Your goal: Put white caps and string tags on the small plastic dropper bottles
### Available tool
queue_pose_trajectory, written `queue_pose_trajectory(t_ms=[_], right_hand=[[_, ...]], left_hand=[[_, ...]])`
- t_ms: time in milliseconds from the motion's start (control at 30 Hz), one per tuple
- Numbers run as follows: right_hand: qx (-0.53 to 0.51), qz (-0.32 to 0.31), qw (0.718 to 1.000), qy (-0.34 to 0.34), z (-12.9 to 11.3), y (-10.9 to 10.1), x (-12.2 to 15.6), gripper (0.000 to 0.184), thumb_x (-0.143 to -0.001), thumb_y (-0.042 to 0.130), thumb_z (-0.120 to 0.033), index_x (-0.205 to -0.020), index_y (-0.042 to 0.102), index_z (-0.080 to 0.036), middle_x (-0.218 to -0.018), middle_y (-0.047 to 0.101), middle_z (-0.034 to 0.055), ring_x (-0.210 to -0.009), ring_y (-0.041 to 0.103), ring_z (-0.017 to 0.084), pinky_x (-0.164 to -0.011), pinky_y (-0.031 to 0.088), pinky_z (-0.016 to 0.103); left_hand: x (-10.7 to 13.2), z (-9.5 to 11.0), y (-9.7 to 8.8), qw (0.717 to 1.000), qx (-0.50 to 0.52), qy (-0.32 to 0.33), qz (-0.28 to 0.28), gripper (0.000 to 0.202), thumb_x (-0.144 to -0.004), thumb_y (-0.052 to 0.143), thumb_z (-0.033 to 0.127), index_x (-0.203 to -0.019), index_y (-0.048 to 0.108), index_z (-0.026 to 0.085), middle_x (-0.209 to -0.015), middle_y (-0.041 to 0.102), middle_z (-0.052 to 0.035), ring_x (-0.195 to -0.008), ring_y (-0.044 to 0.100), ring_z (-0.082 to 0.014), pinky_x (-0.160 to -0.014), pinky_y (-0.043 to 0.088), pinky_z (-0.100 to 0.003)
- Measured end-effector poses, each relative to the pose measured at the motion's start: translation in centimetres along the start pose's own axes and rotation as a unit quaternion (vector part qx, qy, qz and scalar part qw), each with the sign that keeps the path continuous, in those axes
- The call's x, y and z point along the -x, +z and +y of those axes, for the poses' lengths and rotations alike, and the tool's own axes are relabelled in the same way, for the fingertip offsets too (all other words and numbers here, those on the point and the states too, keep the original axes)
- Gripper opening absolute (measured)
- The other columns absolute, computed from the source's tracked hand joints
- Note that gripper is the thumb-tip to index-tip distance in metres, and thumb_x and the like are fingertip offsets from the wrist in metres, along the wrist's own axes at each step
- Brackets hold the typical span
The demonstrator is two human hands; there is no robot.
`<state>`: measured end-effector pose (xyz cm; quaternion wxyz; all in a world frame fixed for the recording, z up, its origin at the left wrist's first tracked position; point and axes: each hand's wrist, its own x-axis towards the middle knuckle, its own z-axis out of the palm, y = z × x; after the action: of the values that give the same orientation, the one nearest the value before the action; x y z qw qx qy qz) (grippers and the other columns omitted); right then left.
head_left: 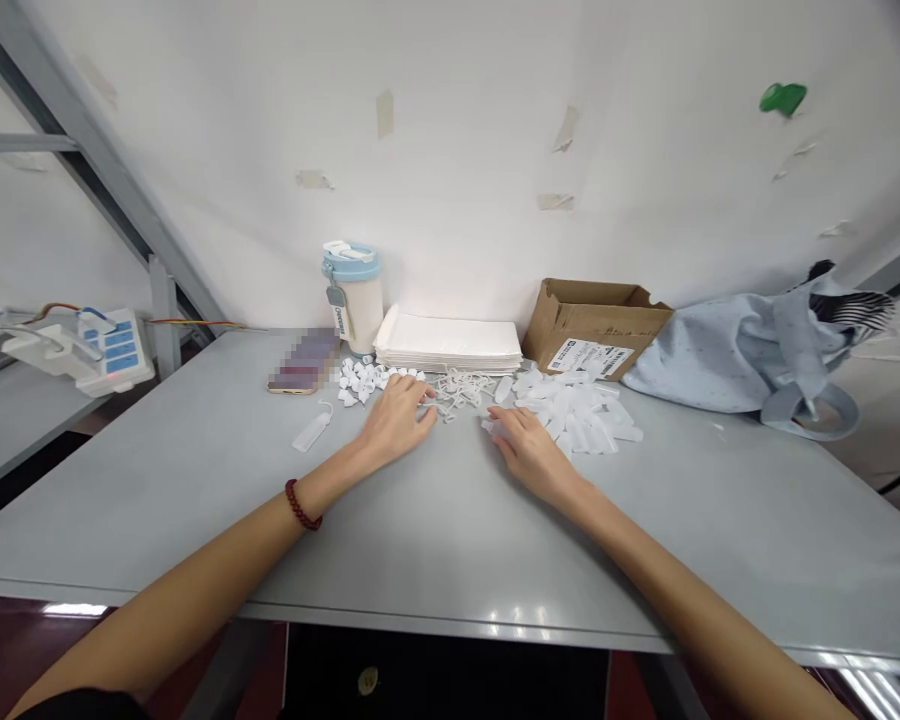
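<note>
My left hand (399,422) rests at the edge of the white caps (356,380), its thumb and fingers apart. Between them shows the end of a thin white piece from a pile of curved white strips (465,388); I see no firm grip on it. In the fingers of my right hand (532,455) is a small translucent bottle (495,429), lying low over the table. Just beyond that hand spreads a heap of similar translucent bottles (589,415). One bottle with a thin curved tip (312,432) lies apart, left of my left hand.
Against the wall stand a cream tumbler with a blue lid (360,295), a stack of white paper sheets (450,345) and an open cardboard box (596,325). A phone (304,362) lies at left. A light blue cloth bag (720,350) sits at right; a power strip (112,350) is far left.
</note>
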<state>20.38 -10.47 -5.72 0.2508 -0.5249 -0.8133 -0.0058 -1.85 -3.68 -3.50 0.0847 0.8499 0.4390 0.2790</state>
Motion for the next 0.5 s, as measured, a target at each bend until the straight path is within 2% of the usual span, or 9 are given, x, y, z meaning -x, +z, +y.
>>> queue_pose_trajectory(t_ms=[133, 233, 367, 500], right_hand=[[0.004, -0.019, 1.0, -0.005, -0.67, -0.01, 0.09, 0.036, -0.089, 0.039, -0.007, -0.122, 0.05, -0.014, -0.105, 0.067, 0.0157, -0.1, 0.058, 0.029, -0.086, 0.05, 0.046], [-0.004, -0.019, 1.0, -0.002, -0.92, -0.09, 0.27, 0.037, -0.089, 0.038, -0.007, -0.123, 0.049, -0.015, -0.106, 0.066, 0.0152, -0.101, 0.058, 0.028, -0.087, 0.05, 0.045], [-0.031, -0.01, 0.999, 0.007, -0.87, -0.18, 0.66, 0.035, -0.09, 0.039, -0.009, -0.123, 0.046, -0.016, -0.107, 0.066, 0.0143, -0.103, 0.061, 0.026, -0.085, 0.053, 0.042], [-0.085, 0.023, 0.996, 0.026, -1.06, -0.26, 0.98, 0.032, -0.091, 0.039, -0.013, -0.122, 0.044, -0.019, -0.113, 0.064, 0.0142, -0.104, 0.063, 0.023, -0.086, 0.054, 0.04]], left_hand=[[0.18, 0.31, 0.35, 0.998, -0.003, 0.067, -0.019, 0.021, -0.082, 0.049, 0.015, -0.099, 0.062, 0.016, -0.094, 0.059, -0.0095, -0.098, 0.048, -0.0265, -0.085, 0.045, -0.041], [0.2, 0.13, 0.69, 0.995, 0.0, 0.092, -0.031, 0.018, -0.083, 0.05, 0.015, -0.094, 0.063, 0.016, -0.095, 0.058, -0.0109, -0.098, 0.048, -0.0276, -0.086, 0.044, -0.043], [-0.05, -0.38, 1.05, 0.995, 0.022, 0.091, -0.033, 0.015, -0.086, 0.049, 0.016, -0.086, 0.063, 0.017, -0.091, 0.059, -0.0101, -0.094, 0.049, -0.0266, -0.083, 0.044, -0.042], [-0.22, -0.22, 0.9, 0.996, 0.066, 0.062, -0.012, 0.014, -0.087, 0.049, 0.021, -0.086, 0.063, 0.017, -0.093, 0.064, -0.0085, -0.096, 0.052, -0.024, -0.085, 0.045, -0.039]])
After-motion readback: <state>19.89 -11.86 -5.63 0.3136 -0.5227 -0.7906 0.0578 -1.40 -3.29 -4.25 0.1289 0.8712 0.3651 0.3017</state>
